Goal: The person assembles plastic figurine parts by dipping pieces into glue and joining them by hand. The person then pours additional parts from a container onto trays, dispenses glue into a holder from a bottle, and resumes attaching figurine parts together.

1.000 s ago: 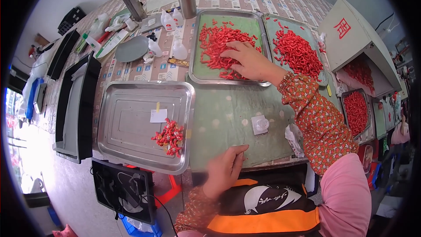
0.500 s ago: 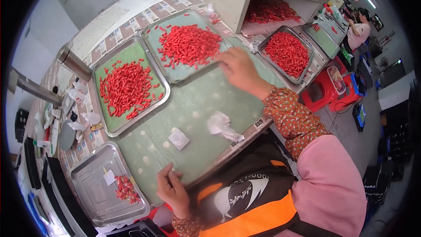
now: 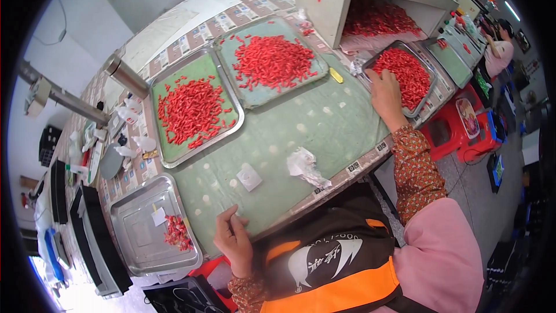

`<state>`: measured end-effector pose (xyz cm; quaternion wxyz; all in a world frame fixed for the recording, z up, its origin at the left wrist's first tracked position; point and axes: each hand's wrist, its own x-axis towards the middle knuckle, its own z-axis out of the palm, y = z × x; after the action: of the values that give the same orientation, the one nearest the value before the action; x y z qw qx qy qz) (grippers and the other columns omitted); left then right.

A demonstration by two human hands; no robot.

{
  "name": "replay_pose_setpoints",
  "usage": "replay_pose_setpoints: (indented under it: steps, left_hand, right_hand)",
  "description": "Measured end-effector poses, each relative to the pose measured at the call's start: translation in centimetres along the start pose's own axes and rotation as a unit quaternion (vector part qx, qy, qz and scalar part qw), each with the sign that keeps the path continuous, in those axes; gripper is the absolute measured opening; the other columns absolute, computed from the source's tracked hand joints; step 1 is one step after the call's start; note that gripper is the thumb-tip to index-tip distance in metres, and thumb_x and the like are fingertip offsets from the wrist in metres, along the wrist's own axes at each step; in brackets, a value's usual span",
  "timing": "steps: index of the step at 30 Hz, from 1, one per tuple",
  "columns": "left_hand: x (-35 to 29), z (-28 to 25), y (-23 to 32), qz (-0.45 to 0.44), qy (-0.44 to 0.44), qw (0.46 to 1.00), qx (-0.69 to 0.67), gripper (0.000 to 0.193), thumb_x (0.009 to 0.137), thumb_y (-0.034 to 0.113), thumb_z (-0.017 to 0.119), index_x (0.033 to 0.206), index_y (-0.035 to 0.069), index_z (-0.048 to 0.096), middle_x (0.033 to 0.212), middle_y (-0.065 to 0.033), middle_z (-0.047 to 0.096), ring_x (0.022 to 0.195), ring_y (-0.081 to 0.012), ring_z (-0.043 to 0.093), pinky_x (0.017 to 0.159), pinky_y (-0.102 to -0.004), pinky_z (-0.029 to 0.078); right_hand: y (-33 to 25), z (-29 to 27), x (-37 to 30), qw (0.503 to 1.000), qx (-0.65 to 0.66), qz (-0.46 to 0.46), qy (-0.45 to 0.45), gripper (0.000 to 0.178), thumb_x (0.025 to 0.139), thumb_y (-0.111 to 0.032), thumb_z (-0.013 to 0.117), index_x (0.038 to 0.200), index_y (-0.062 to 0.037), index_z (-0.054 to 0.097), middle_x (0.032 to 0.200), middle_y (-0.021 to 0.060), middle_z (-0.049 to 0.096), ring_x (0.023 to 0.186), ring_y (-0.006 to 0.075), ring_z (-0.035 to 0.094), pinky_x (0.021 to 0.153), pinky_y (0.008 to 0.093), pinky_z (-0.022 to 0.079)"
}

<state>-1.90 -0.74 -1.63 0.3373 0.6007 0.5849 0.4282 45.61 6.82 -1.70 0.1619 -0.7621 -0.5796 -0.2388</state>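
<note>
- In the head view, your right hand (image 3: 386, 99) is at the near-left side of the small rectangular metal tray (image 3: 434, 79) at the right of the bench (image 3: 263, 4). Its fingers bend down over the edge; you cannot tell from here whether they are apart or closed on anything.
- The small glossy red pieces (image 3: 408, 74) lie heaped in that tray, right beside those fingers.
- Your left hand (image 3: 233, 240) is by the near edge of the bench, over the green sheet with pale spots (image 3: 269, 136). Its fingers are bent, thumb and forefinger near each other; whether they pinch something cannot be told.
- Just beyond your left hand lies a white square pad with a round clear top (image 3: 249, 178); to its right sits a crumpled white sheet (image 3: 307, 165).
- To your left, a large silver metal tray (image 3: 132, 211) holds a white paper slip (image 3: 158, 216) and a little cluster of red and gold pieces (image 3: 176, 233).
- Farther off, two green-lined trays stand side by side, each bearing a red heap: the left one (image 3: 238, 117) and the right one (image 3: 263, 103).
- A yellow slim tool (image 3: 336, 75) lies near the right one's corner.
</note>
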Motion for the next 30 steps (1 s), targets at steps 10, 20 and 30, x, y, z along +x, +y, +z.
replay_pose_setpoints:
  steps: [10, 20, 30]
  left_hand:
    - [0.1, -0.2, -1.0, 0.05, -0.013, 0.998, 0.037, 0.02, 0.098, 0.005, 0.047, 0.109, 0.001, 0.064, 0.073, -0.0037, 0.062, 0.057, -0.0041, 0.052, 0.05, -0.0195, 0.042]
    - [0.6, -0.1, -0.2, 0.03, -0.022, 0.999, 0.026, 0.02, 0.098, 0.004, 0.047, 0.108, 0.001, 0.065, 0.073, -0.0031, 0.062, 0.056, -0.004, 0.051, 0.05, -0.0197, 0.041]
    - [-0.2, 0.2, -1.0, 0.004, 0.0, 0.998, 0.056, 0.02, 0.095, 0.001, 0.049, 0.107, 0.0, 0.065, 0.07, -0.0057, 0.062, 0.057, -0.0089, 0.054, 0.054, -0.0234, 0.044]
  right_hand:
    - [2.8, 0.7, 1.3, 0.999, -0.038, 0.013, -0.011, 0.035, 0.082, -0.006, 0.064, 0.117, -0.007, 0.062, 0.101, 0.0153, 0.054, 0.097, 0.0365, 0.053, 0.081, 0.0474, 0.047]
    - [-10.9, -0.4, 8.9, 0.963, 0.199, -0.184, 0.003, 0.046, 0.092, -0.026, 0.06, 0.134, -0.009, 0.051, 0.136, 0.0217, 0.049, 0.125, 0.039, 0.049, 0.101, 0.0468, 0.042]
    - [-18.1, 8.7, 13.3, 0.967, 0.211, -0.078, -0.118, 0.071, 0.094, -0.053, 0.047, 0.149, -0.0108, 0.033, 0.149, 0.0307, 0.031, 0.141, 0.0454, 0.028, 0.11, 0.0603, 0.026]
